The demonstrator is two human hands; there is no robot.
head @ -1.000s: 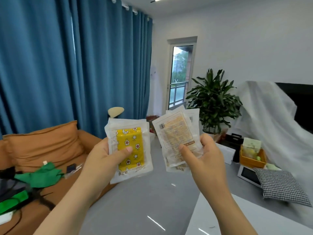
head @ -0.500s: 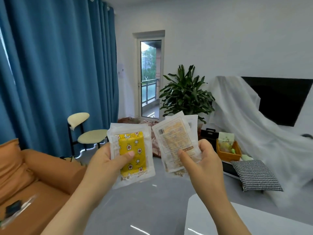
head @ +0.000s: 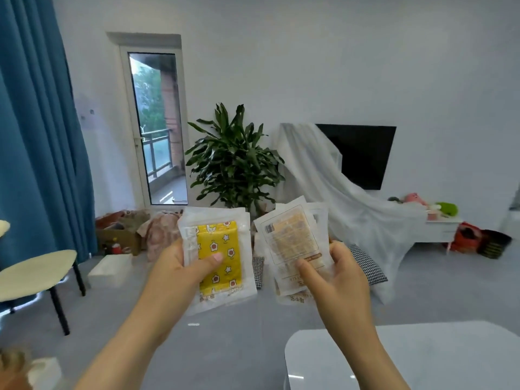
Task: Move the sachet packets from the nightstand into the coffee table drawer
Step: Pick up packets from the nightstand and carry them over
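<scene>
I hold sachet packets up in front of me with both hands. My left hand (head: 180,266) grips a clear packet with a yellow star-patterned insert (head: 222,249), thumb pressed on its face. My right hand (head: 337,274) pinches a small stack of clear packets with orange printed labels (head: 292,240), thumb on the front one. A white glossy coffee table (head: 408,358) shows its top at the lower right, below my right forearm. No drawer or nightstand is in sight.
A cream stool with black legs (head: 36,274) stands at the left by the blue curtain (head: 33,136). A potted plant (head: 233,161), a balcony door (head: 157,128), a sheet-draped TV (head: 363,156), a checked cushion (head: 365,263) and floor clutter lie ahead.
My view has swung to the right: the orange sofa has left the frame, and the TV, low cabinet and coffee table top have come in. Both hands keep the same hold on the packets.
</scene>
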